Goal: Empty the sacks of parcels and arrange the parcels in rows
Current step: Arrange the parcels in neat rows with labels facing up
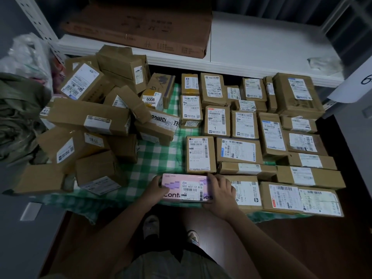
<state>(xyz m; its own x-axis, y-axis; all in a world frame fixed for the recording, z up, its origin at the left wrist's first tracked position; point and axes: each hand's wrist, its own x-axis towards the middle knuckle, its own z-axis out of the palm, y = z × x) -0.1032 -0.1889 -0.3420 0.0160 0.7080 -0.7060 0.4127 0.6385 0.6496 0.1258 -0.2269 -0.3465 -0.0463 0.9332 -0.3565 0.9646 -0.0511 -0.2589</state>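
A pink parcel (187, 188) with a white label lies on the green checked cloth (159, 156) at its near edge. My left hand (156, 187) grips its left end and my right hand (220, 191) covers its right end. It sits just left of a brown parcel (246, 192) in the nearest row. Rows of brown parcels (247, 125) fill the right half of the cloth, labels up. A loose heap of brown parcels (94, 121) is piled on the left. A green sack (14, 115) slumps at the far left.
A white shelf (251, 49) runs along the back with a flat brown carton (141, 31) on it. A clear plastic bag (28, 55) hangs at the upper left. A metal rack post (38, 21) stands beside it. My feet (171, 230) are on the dark floor below the cloth.
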